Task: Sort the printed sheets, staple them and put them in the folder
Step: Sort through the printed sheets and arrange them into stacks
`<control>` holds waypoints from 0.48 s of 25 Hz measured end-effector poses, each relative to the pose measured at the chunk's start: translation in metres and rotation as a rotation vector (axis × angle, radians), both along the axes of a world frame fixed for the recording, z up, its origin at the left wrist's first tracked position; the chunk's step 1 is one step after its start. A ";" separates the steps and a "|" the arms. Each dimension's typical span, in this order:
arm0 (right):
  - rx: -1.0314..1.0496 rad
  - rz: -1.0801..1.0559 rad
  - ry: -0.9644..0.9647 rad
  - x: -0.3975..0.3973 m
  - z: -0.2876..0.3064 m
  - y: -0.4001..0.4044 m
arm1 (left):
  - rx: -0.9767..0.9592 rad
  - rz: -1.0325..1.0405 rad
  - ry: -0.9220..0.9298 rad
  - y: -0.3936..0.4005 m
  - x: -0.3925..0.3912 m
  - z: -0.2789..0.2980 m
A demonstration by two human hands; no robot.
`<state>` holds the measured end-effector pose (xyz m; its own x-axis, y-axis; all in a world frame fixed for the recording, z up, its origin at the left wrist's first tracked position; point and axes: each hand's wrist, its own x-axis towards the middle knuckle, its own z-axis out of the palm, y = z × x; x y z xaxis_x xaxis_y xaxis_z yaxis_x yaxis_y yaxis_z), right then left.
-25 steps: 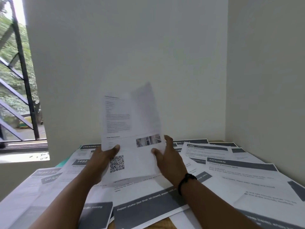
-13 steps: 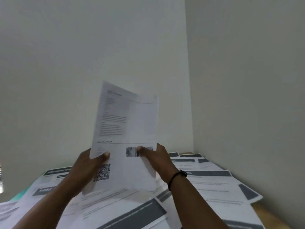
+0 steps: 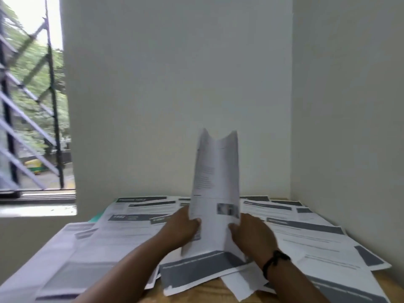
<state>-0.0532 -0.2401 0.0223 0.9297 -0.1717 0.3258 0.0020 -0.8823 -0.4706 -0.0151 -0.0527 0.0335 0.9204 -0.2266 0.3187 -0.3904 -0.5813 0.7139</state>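
I hold a few printed sheets (image 3: 215, 184) upright above the table, bowed inward so the top corners stick up. My left hand (image 3: 181, 228) grips their lower left edge with the thumb on the front. My right hand (image 3: 251, 231) grips the lower right edge; a black band sits on that wrist. Under them many printed sheets (image 3: 135, 224) with dark grey header bars lie spread and overlapping over the wooden table (image 3: 209, 289). A teal edge (image 3: 96, 217), perhaps the folder, peeks out at the far left under the papers. No stapler is in view.
White walls meet in a corner close behind and to the right of the table. A barred window (image 3: 32, 119) is at the left, with a sill below it. Bare wood shows only at the near edge.
The held sheets have bowed narrower and now stand right of centre. The view has swung back to the left, so the window shows again.
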 end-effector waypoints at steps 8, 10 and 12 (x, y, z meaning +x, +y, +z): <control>0.350 0.379 -0.221 -0.017 0.058 0.047 | -0.221 0.122 -0.221 0.059 -0.046 0.053; 0.494 0.500 -0.155 -0.024 0.064 0.071 | -0.370 0.162 -0.211 0.099 -0.063 0.061; 0.570 0.584 -0.073 -0.031 0.065 0.095 | -0.564 0.088 -0.071 0.144 -0.078 0.061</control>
